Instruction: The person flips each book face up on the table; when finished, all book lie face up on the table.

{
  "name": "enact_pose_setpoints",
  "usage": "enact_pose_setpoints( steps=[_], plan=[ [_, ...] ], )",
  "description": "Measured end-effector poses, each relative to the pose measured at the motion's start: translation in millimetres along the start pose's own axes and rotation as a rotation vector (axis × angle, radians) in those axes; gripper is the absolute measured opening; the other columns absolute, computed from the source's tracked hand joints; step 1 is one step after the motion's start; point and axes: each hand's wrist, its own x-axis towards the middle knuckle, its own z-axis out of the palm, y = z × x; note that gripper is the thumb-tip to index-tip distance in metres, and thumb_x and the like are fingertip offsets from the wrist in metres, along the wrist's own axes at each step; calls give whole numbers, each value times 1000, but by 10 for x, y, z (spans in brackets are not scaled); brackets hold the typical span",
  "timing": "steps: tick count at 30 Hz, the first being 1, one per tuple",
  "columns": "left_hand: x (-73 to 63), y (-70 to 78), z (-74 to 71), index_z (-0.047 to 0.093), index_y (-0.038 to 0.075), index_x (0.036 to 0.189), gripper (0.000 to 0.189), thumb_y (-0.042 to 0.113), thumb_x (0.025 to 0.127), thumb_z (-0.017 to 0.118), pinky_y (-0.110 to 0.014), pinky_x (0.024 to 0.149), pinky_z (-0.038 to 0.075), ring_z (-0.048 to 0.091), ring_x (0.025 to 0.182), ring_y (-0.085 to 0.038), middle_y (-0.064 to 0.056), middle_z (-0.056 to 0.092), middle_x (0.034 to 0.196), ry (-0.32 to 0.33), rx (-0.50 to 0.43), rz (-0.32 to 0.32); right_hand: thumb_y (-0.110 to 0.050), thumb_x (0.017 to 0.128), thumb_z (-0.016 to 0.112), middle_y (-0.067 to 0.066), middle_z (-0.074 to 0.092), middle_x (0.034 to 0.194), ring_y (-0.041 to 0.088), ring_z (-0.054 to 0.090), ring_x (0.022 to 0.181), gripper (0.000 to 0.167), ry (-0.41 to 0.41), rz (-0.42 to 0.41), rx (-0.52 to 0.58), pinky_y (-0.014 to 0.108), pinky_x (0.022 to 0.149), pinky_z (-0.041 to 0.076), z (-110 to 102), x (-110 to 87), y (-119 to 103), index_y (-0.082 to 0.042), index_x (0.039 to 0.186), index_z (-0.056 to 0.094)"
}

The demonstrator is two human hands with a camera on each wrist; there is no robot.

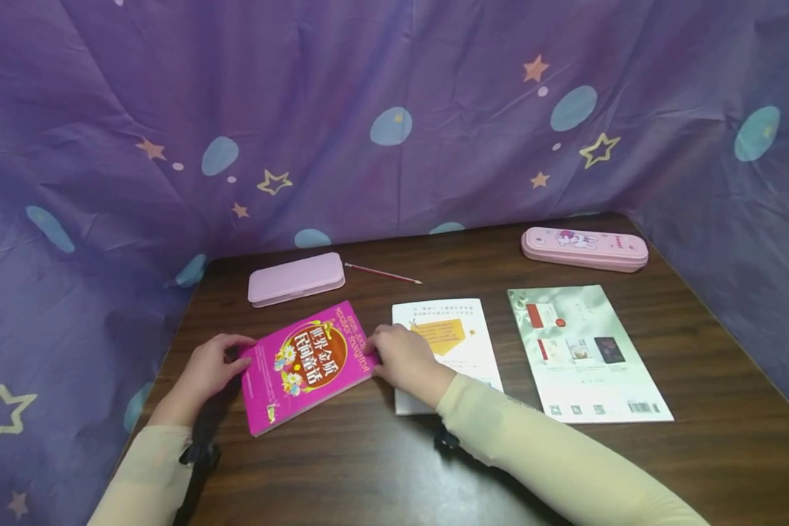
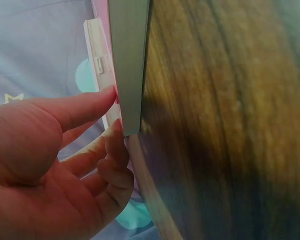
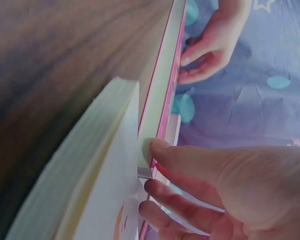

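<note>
Left hand and right hand hold the magenta book between them.

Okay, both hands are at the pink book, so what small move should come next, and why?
I'd probably turn the pink book slightly clockwise: it lies askew, while the white book beside it sits nearly straight, and the left hand and right hand are at its opposite edges.

Bare hands, plain cream sleeves; small black unit beside each cuff, probably camera, detail too dark.
</note>
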Motion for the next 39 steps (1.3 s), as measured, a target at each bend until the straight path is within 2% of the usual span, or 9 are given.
enact_pose_setpoints(
  steps=[5,12,22,30,34,39],
  plan=[
    [-42,-10,-14,70,3,122,36,15,90,78,-39,74,48,60,82,-26,-24,68,115,-11,5,13,-19,82,87,4,73,113,26,69,107,34,9,-20,29,42,95,56,14,76,61,-14,114,78],
    [-101,-13,-67,70,2,120,35,14,88,79,-37,73,48,61,81,-25,-21,69,109,-45,0,28,-17,83,86,6,73,119,27,67,113,34,-6,-21,54,43,100,54,15,165,86,-13,115,77],
    [-104,-25,-130,71,6,114,34,15,84,83,-35,72,46,60,80,-19,-10,70,94,-109,-8,66,-22,83,87,4,73,117,26,66,110,35,-8,-5,54,42,98,53,17,285,144,-15,116,77],
    [-128,-55,-222,71,5,108,37,19,78,88,-32,69,42,55,73,-15,-3,66,82,-179,-71,78,-27,84,86,4,72,113,26,64,109,34,1,52,45,44,94,54,12,401,155,-19,116,78],
    [-149,-87,-250,69,4,106,37,15,77,89,-29,68,43,56,72,-13,-1,66,79,-226,-112,105,-30,85,85,3,71,112,25,63,109,33,11,84,33,44,92,54,6,449,150,-21,117,78],
    [-179,-115,-246,63,-1,106,37,6,77,85,-25,63,49,59,70,-13,-4,67,79,-364,-262,160,-36,86,84,2,70,110,25,63,109,34,18,110,17,44,90,55,14,477,159,-22,116,78]
  ],
)
